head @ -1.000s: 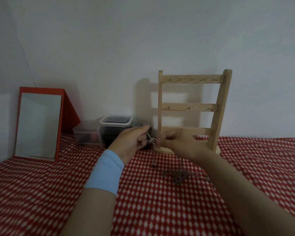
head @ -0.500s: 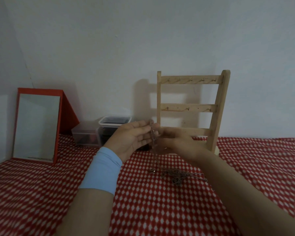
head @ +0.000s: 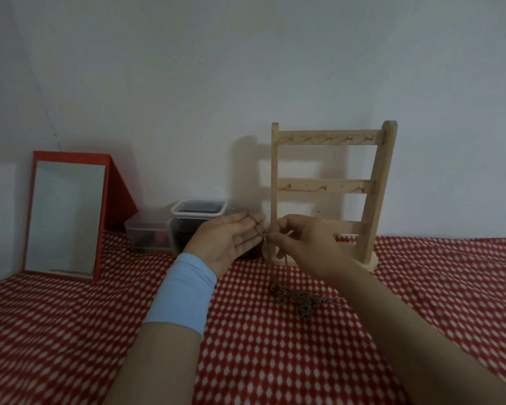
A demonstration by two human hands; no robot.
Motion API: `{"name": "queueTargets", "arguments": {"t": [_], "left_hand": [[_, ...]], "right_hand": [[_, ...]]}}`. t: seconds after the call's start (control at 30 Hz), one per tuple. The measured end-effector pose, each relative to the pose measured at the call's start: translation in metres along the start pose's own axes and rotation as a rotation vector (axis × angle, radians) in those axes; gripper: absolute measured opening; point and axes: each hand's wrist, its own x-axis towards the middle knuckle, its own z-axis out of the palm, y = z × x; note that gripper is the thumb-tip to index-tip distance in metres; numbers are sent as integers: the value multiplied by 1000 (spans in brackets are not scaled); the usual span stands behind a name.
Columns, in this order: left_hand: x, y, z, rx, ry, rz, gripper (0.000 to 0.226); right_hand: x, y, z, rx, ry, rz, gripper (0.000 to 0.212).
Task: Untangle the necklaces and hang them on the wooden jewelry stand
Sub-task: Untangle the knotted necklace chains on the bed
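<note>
A thin metal necklace chain [head: 264,241] hangs between my hands, just in front of the wooden jewelry stand [head: 371,182]. My left hand [head: 227,244] is palm up with flat fingers, and the chain drapes over its fingertips. My right hand [head: 304,244] pinches the chain beside them. The chain runs down to a tangled heap of necklaces [head: 301,302] lying on the red-and-white cloth below my right wrist. The stand's three bars carry small hooks with nothing on them.
A red-framed mirror [head: 65,217] leans against the wall at the left. Two plastic boxes [head: 197,220] stand between the mirror and the stand. The red patterned cloth [head: 275,361] covers the whole surface.
My left hand has gone from a pinch to a flat, palm-up pose with the chain laid over its fingers. Both hands lifted slightly, drawing the chain up from the heap.
</note>
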Motion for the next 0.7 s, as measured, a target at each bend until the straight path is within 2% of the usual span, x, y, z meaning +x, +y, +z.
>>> {"name": "queueTargets", "arguments": {"t": [0.13, 0.2, 0.3, 0.43, 0.57, 0.7], "left_hand": [[3, -2, -2, -76, 166, -15, 18], [4, -4, -3, -136, 215, -38, 10], [4, -5, -2, -229, 208, -92, 10], [3, -4, -2, -282, 180, -190, 18], [1, -5, 0, -372, 189, -256, 23], [-1, -5, 0, -282, 174, -246, 29]], "right_hand": [[-3, -5, 0, -20, -149, 45, 21], [-5, -9, 2, -20, -166, 49, 29], [-5, -18, 6, 99, -174, 9, 32], [-4, -23, 4, 313, -156, -36, 19], [-3, -17, 3, 433, -178, -50, 18], [-4, -15, 1, 461, -170, -37, 18]]}}
